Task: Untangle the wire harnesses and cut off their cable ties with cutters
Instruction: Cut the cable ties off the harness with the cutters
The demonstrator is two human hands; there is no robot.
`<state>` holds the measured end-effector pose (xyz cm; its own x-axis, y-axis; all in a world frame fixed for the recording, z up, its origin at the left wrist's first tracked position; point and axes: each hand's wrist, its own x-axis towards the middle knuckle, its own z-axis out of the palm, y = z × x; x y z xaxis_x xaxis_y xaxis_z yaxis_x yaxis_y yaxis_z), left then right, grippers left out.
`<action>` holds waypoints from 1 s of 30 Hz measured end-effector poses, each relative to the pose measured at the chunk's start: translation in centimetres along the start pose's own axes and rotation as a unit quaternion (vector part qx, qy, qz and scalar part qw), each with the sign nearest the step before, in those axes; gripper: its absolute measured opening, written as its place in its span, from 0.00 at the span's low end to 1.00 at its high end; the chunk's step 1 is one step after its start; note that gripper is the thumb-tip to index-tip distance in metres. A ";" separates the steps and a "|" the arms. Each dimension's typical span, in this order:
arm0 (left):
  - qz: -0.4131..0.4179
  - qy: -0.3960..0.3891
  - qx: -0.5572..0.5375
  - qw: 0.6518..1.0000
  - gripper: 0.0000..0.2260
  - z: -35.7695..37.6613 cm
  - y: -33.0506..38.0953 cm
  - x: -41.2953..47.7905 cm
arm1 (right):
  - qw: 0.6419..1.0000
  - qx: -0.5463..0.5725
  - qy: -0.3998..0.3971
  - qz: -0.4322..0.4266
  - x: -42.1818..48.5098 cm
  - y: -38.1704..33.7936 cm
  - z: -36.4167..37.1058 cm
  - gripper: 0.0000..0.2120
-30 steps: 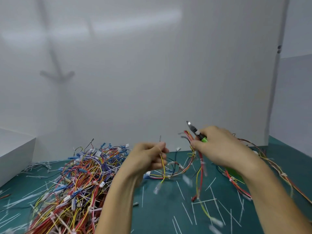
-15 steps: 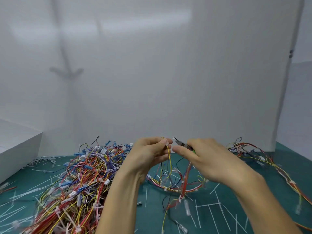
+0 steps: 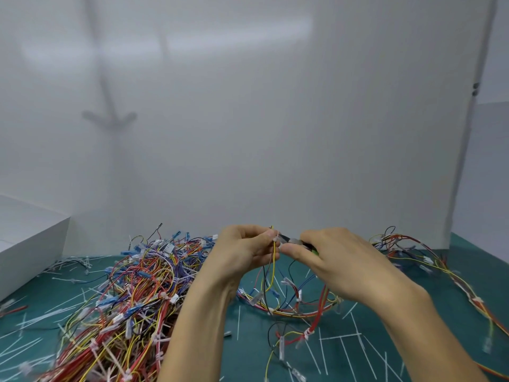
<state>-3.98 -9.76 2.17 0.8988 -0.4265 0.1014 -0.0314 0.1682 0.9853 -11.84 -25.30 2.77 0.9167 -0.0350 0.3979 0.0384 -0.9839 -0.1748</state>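
Observation:
My left hand [image 3: 245,252] pinches a wire harness [image 3: 289,307] by its yellow wire, lifted above the green mat. The harness's red, yellow and black wires loop down below both hands. My right hand [image 3: 338,260] grips green-handled cutters [image 3: 292,241], whose metal tips touch a white cable tie [image 3: 276,238] at my left fingertips. A large tangled pile of harnesses [image 3: 132,304] lies to the left, and another harness [image 3: 429,266] trails along the right.
Cut white cable ties [image 3: 344,346] are strewn over the green mat [image 3: 248,359]. A white box [image 3: 30,241] stands at the left edge. A white panel [image 3: 275,133] rises close behind the work area.
My right hand has swung the cutters left from apart to the wire held by my left hand. The tips now sit on the cable tie. Both hands rose slightly.

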 end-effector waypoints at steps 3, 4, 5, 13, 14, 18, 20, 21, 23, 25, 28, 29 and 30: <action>0.001 -0.002 0.011 1.000 0.08 0.0 0.0 -0.1 | 1.000 -0.009 0.003 -0.004 0.0 0.0 0.1 0.32; 0.001 -0.003 0.013 1.000 0.09 0.0 0.1 -0.1 | 1.000 -0.012 0.003 -0.006 0.0 0.0 0.1 0.33; 0.000 -0.004 0.014 1.000 0.09 0.0 0.1 -0.1 | 1.000 -0.015 0.002 -0.007 0.0 0.1 0.0 0.33; -0.012 -0.009 0.008 1.000 0.08 0.0 0.2 -0.2 | 1.000 -0.012 0.000 -0.011 0.0 0.0 -0.4 0.35; -0.013 -0.009 0.005 1.000 0.08 0.0 0.2 -0.2 | 1.000 -0.011 0.000 -0.011 0.0 0.0 -0.4 0.35; -0.019 -0.015 -0.013 1.000 0.04 -0.1 0.2 -0.2 | 1.000 -0.006 0.000 -0.015 -0.1 -0.1 -0.6 0.36; -0.020 -0.016 -0.019 0.999 0.04 -0.1 0.1 -0.1 | 1.000 -0.001 0.002 -0.015 -0.1 0.0 -0.6 0.36; -0.021 -0.016 -0.021 0.999 0.04 -0.1 0.1 -0.1 | 1.000 0.001 0.003 -0.015 -0.1 0.0 -0.6 0.36; -0.020 -0.016 -0.023 0.999 0.05 -0.1 0.1 -0.1 | 1.000 0.005 0.004 -0.015 0.0 0.1 -0.5 0.36; -0.018 -0.015 -0.023 0.999 0.06 -0.1 0.1 -0.1 | 1.000 0.010 0.006 -0.011 0.0 0.0 -0.5 0.36; -0.012 -0.018 -0.020 1.000 0.06 -0.1 0.1 -0.2 | 1.000 0.021 0.009 -0.012 0.0 0.2 -0.4 0.37; -0.010 -0.021 -0.019 1.000 0.06 -0.1 0.1 -0.2 | 0.999 0.026 0.011 -0.015 0.1 0.2 -0.3 0.38; -0.009 -0.024 -0.018 1.000 0.06 -0.1 0.2 -0.2 | 0.999 0.031 0.015 -0.018 0.1 0.2 -0.3 0.38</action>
<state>-4.13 -9.59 2.31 0.8773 -0.4710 0.0919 -0.0002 0.1912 0.9815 -11.83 -25.55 3.04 0.9022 -0.0065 0.4312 0.0960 -0.9718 -0.2156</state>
